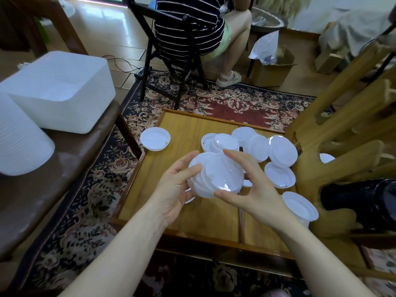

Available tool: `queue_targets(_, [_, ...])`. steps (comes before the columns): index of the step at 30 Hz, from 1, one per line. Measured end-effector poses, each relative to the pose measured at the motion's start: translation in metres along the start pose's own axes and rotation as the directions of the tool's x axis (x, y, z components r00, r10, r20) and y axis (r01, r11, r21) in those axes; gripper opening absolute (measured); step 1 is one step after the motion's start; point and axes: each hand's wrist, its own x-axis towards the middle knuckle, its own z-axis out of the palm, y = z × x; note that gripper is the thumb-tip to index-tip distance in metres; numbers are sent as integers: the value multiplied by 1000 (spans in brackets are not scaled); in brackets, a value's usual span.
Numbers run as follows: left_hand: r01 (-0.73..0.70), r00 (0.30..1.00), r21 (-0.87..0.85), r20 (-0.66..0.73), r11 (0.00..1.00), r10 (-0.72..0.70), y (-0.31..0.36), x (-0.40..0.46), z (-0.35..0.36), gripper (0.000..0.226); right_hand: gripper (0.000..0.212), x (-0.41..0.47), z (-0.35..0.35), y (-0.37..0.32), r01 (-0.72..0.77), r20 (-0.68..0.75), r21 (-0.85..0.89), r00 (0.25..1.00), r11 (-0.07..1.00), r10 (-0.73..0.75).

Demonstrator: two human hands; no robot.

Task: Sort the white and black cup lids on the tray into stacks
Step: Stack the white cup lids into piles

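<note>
Above the wooden tray (192, 129) I hold a stack of white lids (216, 175) between both hands. My left hand (175, 185) cups the stack from the left with thumb and fingers curled round its edge. My right hand (250, 187) pinches the top lid's rim from the right. Several loose white lids (257, 146) lie scattered on the tray's far right part. One white lid (155, 138) sits on the tray's left rim. A short stack of white lids (300, 205) stands at the tray's right edge. Black lids (368, 202) lie behind the wooden frame at right.
A wooden rack (347, 125) leans over the tray's right side. On a brown seat at left stand a white tub (62, 93) and a stack of white containers (19, 142). A person sits on a black folding chair (171, 61) beyond the tray. Patterned carpet lies underneath.
</note>
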Motion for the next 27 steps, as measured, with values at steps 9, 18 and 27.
queue_targets(9, [34,998,-28,52,999,-32,-8,-2,3,36,81,8,5,4,-113,-61,-26,992,993,111])
queue_targets(18, [34,997,6,71,999,-34,-9,-3,5,35,84,5,12,4,-110,-33,-99,994,989,107])
queue_targets(27, [-29,999,64,31,998,27,-11,-2,4,57,89,5,13,2,-124,6,-74,992,990,125])
